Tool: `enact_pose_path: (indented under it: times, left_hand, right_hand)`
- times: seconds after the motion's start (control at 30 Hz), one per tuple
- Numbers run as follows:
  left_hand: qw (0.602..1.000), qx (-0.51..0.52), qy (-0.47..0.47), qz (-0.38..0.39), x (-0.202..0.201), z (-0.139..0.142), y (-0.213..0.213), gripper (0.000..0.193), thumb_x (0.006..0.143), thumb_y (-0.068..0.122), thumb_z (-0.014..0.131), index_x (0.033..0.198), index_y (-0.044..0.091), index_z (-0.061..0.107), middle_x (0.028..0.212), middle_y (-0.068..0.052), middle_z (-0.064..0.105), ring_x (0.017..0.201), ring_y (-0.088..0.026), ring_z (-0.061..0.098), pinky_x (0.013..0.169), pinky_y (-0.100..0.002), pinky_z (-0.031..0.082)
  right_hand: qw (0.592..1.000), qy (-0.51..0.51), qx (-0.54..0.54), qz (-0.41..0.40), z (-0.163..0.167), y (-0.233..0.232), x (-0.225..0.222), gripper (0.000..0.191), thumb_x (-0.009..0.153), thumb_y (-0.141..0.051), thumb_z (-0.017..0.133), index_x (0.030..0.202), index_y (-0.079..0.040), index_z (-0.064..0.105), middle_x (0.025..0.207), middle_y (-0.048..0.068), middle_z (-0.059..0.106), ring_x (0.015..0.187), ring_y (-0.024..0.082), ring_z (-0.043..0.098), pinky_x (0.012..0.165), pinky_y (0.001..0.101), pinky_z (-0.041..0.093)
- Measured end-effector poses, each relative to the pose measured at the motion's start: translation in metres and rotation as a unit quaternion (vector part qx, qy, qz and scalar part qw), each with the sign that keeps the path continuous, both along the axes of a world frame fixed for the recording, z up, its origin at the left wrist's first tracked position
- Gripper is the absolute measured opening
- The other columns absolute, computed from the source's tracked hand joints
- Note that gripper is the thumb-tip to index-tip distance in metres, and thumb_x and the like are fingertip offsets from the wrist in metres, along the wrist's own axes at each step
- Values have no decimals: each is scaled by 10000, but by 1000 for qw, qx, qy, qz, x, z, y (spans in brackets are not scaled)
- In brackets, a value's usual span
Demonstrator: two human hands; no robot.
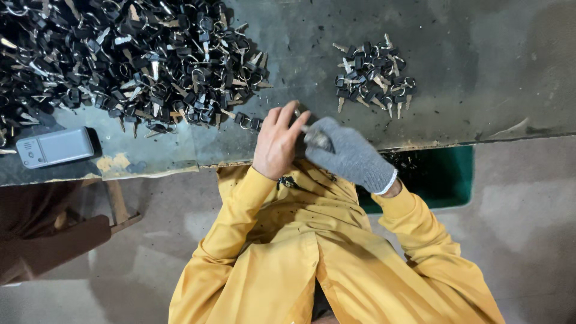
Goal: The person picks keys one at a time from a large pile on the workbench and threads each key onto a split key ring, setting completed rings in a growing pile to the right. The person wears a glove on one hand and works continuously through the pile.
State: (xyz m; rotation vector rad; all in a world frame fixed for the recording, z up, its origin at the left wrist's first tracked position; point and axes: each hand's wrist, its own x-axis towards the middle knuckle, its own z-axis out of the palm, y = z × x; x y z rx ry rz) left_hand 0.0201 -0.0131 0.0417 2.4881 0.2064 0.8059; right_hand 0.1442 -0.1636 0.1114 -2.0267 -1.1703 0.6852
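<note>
At the centre of the frame the person's two hands are meeting just above the near edge of a dark worktable [468, 108]. The left hand [277, 144], bare, is curling its fingers [287, 114] over a small key [312, 137] with a black head, and the right hand [351, 155], wearing a grey knit glove, is closing on the same key from the right, so both hands are pinching it between them; the key itself is lying mostly hidden under the fingers, and how firmly each hand is gripping cannot be told. A large pile of keys [132, 60] with black heads and metal rings is filling the upper left of the frame, its lower edge reaching close to the left hand. A small pile of keys [372, 78] is sitting in the upper middle right, apart from both hands. A grey rectangular device [55, 147] is lying on the table at the left edge. Yellow sleeves [240, 228] are running down toward the bottom of the frame, and a green bin [447, 177] is showing below the table edge, right of the gloved wrist.
</note>
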Motion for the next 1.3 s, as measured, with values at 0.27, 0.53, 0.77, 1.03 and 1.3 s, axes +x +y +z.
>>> enact_pose_path:
  times: [0.27, 0.53, 0.77, 1.03, 1.3]
  left_hand:
    - [990, -102, 65, 68, -3, -15, -3, 173, 935, 86, 723, 1084, 37, 650, 901, -141, 608, 825, -355, 634, 699, -442, 510]
    - [985, -144, 60, 67, -8, -18, -3, 199, 890, 35, 725, 1076, 9, 658, 911, -149, 628, 846, -367, 642, 729, -442, 520]
    - [984, -152, 63, 68, -11, -16, -3, 201, 878, 32, 726, 1068, 13, 661, 919, -145, 637, 850, -363, 647, 732, -436, 523]
    - [985, -161, 56, 28, -14, -20, -1, 198, 863, -16, 694, 1052, 12, 640, 899, -156, 594, 854, -380, 620, 743, -456, 508]
    - [981, -185, 46, 34, -11, -17, -2, 173, 857, -18, 691, 1015, 35, 645, 897, -152, 616, 836, -382, 637, 719, -450, 516]
  right_hand:
    - [976, -196, -88, -23, -16, 5, -14, 286, 931, -321, 726, 1014, -89, 581, 800, 163, 705, 714, 395, 699, 586, 496, 536]
    - [973, -206, -103, 19, -24, 22, -6, 300, 988, -364, 651, 994, -78, 564, 772, 170, 693, 671, 384, 699, 565, 503, 528]
    - [976, -201, -81, 34, -21, 20, -4, 295, 983, -352, 648, 1008, -72, 559, 790, 172, 691, 657, 386, 693, 559, 490, 530]
    - [951, -279, -123, 55, -20, 24, -9, 231, 981, -310, 614, 985, -82, 576, 716, 149, 667, 572, 341, 689, 480, 491, 516]
    - [924, -339, -170, 48, -24, 28, -14, 230, 966, -314, 606, 963, -87, 576, 708, 131, 657, 550, 312, 695, 440, 489, 514]
